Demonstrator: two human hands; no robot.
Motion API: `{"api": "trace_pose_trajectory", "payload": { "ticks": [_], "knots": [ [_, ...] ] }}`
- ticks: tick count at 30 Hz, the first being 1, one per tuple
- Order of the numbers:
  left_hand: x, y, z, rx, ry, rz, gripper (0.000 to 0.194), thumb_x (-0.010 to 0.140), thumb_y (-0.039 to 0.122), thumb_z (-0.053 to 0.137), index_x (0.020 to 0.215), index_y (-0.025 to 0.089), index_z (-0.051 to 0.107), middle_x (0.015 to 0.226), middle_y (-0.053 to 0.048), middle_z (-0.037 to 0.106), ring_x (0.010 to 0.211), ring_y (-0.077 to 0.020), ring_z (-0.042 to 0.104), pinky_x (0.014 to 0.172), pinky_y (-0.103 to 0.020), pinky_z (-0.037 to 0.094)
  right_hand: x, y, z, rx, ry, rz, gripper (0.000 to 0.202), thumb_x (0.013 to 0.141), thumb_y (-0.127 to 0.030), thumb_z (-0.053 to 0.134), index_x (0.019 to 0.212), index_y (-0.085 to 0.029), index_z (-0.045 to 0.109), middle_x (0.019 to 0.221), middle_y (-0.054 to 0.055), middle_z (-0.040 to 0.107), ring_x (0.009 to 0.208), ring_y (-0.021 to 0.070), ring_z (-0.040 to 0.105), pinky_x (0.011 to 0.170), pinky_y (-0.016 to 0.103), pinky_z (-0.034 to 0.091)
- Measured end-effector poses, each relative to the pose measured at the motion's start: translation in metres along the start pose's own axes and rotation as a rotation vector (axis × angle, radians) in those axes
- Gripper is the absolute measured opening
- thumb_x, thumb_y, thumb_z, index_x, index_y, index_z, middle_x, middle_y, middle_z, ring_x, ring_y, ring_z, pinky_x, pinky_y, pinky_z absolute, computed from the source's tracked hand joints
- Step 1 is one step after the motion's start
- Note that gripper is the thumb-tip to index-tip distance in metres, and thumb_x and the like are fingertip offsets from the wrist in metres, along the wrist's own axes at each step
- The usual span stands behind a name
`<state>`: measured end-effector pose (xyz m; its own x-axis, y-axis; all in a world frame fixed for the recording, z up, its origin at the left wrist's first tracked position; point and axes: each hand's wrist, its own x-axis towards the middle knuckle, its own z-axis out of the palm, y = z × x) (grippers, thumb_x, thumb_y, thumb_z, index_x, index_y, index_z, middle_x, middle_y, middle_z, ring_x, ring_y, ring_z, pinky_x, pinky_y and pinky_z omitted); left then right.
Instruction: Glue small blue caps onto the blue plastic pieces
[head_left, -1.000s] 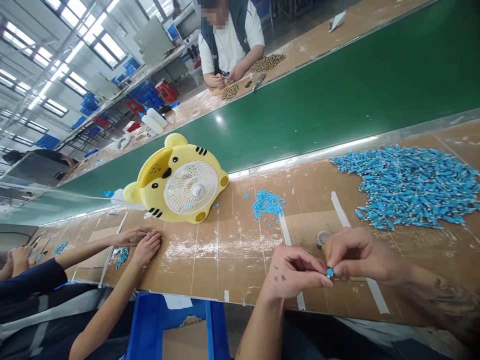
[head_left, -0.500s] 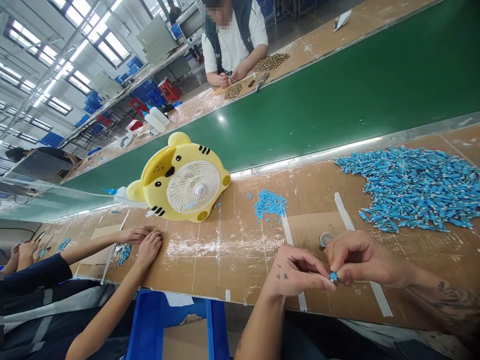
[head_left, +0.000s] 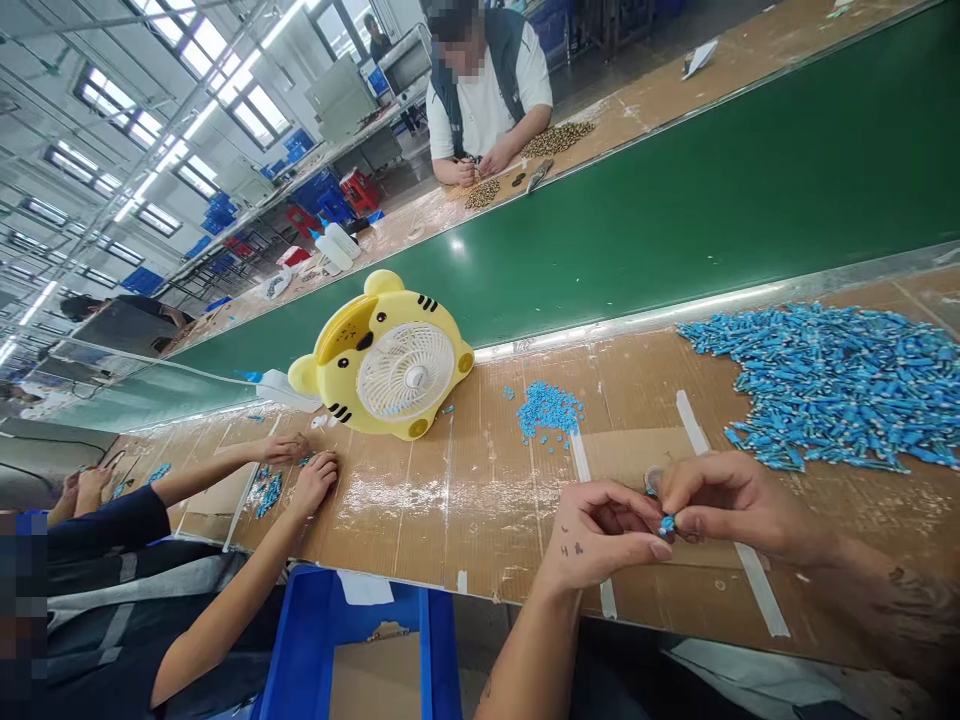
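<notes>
Over the cardboard-covered bench, my left hand (head_left: 606,535) and my right hand (head_left: 739,505) meet fingertip to fingertip. Both are closed in a pinch around one small blue piece (head_left: 667,524), mostly hidden by the fingers, so its exact kind is unclear. Just behind my right fingers sits a small round dish or cap (head_left: 653,480), partly covered. Beyond my left hand lies a little pile of tiny blue round parts (head_left: 550,410). A large heap of slim blue pieces with white bits (head_left: 840,380) spreads behind my right hand.
A yellow tiger-faced fan (head_left: 397,355) stands on the bench to the left. A co-worker's hands (head_left: 315,480) are at small blue pieces (head_left: 268,492) further left. Below the bench edge is a blue bin (head_left: 300,640). A green belt (head_left: 675,200) runs behind; another person sits across it.
The camera view has shifted slightly, so the scene sits further right and a bit lower. My hands still pinch the blue piece. The co-worker's hands on the left have moved apart.
</notes>
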<state>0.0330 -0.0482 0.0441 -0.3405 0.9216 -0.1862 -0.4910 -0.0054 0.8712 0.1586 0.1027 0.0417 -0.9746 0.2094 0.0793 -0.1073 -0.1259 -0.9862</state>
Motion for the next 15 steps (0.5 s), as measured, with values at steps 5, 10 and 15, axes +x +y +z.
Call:
{"api": "trace_pose_trajectory", "payload": {
  "ticks": [5,10,15],
  "knots": [
    [-0.002,-0.005,0.006,0.021,0.126,0.046,0.036,0.05,0.031,0.092,0.074,0.015,0.072,0.068,-0.004,0.072,0.056,-0.0118,0.064,0.053,-0.023,0.051,0.0,0.004,-0.003,-0.065,0.057,0.013,0.014,0.082,-0.032,0.07,0.079,-0.018,0.072,0.065,0.003,0.062,0.059,0.0133,0.056,0.054,0.025,0.046],
    [0.003,-0.017,-0.005,0.02,0.208,0.075,0.029,0.061,0.036,0.086,0.073,0.015,0.07,0.062,-0.004,0.07,0.051,-0.0114,0.061,0.051,-0.023,0.049,0.001,0.007,-0.004,-0.164,0.134,0.085,0.023,0.077,-0.04,0.073,0.086,-0.019,0.073,0.072,0.007,0.068,0.062,0.0163,0.061,0.054,0.026,0.05],
    [-0.001,-0.022,-0.033,0.061,0.322,0.08,0.038,0.062,0.05,0.08,0.071,0.016,0.065,0.059,-0.004,0.067,0.049,-0.0137,0.059,0.048,-0.026,0.048,0.002,0.011,-0.013,-0.154,0.206,0.033,0.026,0.078,-0.048,0.071,0.089,-0.025,0.073,0.062,0.006,0.065,0.053,0.0169,0.059,0.046,0.028,0.049]
  ]
}}
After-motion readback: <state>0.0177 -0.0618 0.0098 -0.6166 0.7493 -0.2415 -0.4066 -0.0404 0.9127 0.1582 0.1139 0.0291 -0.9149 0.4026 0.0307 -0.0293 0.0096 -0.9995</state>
